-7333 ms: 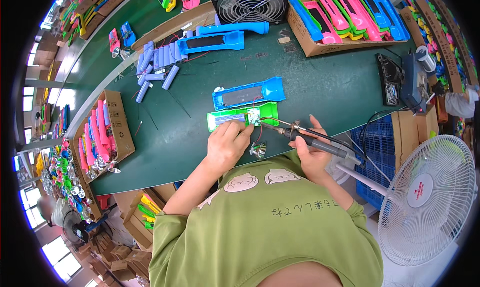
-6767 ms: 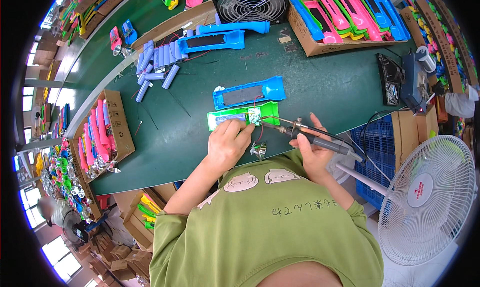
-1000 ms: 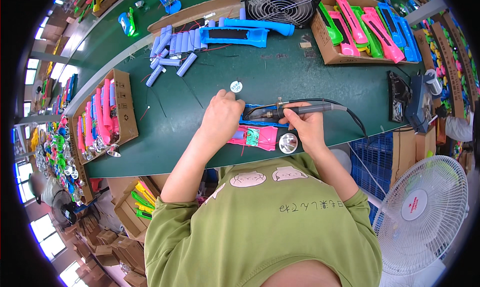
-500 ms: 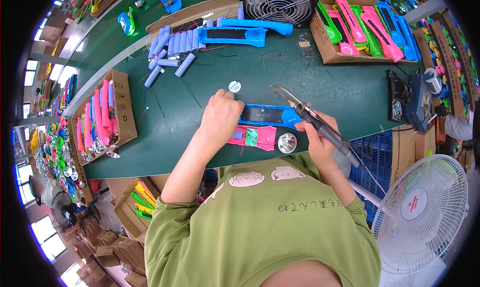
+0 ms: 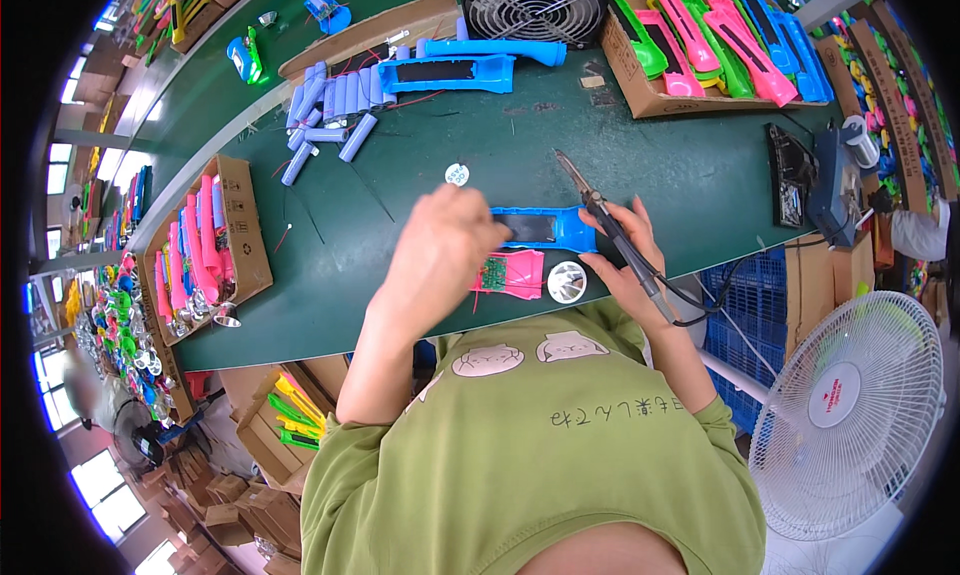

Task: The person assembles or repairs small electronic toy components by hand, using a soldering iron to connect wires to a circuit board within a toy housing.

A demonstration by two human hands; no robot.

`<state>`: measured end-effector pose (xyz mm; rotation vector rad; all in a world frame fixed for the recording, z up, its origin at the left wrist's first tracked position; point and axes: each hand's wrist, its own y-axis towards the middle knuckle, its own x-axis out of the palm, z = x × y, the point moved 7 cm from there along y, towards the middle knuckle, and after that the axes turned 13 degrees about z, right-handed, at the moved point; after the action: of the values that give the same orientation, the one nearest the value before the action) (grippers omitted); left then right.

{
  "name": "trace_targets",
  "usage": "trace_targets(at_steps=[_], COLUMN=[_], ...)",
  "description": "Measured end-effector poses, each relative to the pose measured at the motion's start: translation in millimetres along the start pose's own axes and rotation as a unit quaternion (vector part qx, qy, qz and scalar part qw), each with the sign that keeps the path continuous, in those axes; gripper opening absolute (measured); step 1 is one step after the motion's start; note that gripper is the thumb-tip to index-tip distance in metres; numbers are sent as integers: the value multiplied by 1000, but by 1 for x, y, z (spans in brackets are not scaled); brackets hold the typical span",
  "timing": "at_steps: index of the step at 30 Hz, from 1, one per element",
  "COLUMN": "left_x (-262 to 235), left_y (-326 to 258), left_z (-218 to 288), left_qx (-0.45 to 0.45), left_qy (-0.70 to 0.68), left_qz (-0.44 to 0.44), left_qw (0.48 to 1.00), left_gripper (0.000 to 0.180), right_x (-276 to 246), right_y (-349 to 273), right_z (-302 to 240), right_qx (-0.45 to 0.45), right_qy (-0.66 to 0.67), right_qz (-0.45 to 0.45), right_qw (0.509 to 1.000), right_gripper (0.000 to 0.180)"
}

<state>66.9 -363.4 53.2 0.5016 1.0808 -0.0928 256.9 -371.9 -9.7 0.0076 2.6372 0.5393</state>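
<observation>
Right fingers first: the right hand (image 5: 620, 281) has the dark soldering iron (image 5: 612, 230) gripped by its handle, thumb on the near side, the tip slanting up and left above the green table (image 5: 690, 175). Over to the left hand (image 5: 440, 250), and it's a blur, fingers curled above the left end of a blue casing (image 5: 572, 231); whether they pinch anything, I can't tell. That blue casing lies lengthwise between the two hands, a dark strip along its inside. Just below it, nearer the body, sits a pink casing (image 5: 525, 275), its left end hidden by the left hand, with a green circuit board (image 5: 494, 274) showing inside. Right beside that, a shiny round reflector (image 5: 567, 283)! Beyond the left knuckles lies a white round sticker (image 5: 456, 175). Farther up and left, purple battery cells (image 5: 345, 95) crowd together, wires trailing, next to more blue casings (image 5: 447, 73). At the far edge stands a black fan (image 5: 536, 10), with a cardboard box (image 5: 665, 105) of colourful casings to its right, while another carton (image 5: 245, 225) sits at the table's left side. And out at lower right, a big white fan (image 5: 850, 415).
</observation>
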Motion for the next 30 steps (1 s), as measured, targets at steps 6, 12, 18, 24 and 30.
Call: trace_targets(at_steps=[6, 12, 18, 24, 30], left_x=[33, 35, 47, 51, 54], left_y=[-23, -32, -21, -15, -10], left_z=[31, 4, 1, -7, -10], left_qx=[131, -17, -43, -94, -86], left_qy=[-36, -153, -3, -11, 8], left_qz=[-45, 122, 84, 36, 21], left_qw=[990, 980, 996, 995, 996], left_gripper=[20, 13, 9, 3, 3], right_x=[0, 8, 19, -24, -11], right_y=[2, 9, 15, 20, 5], right_z=[-1, -4, -13, -25, 26], right_qx=[-1, -35, -40, -138, 200], right_qy=[2, 3, 63, 70, 300], right_qz=[-5, -12, -51, 41, 93], right_qw=[1000, 999, 996, 987, 928], right_gripper=[54, 51, 44, 25, 15])
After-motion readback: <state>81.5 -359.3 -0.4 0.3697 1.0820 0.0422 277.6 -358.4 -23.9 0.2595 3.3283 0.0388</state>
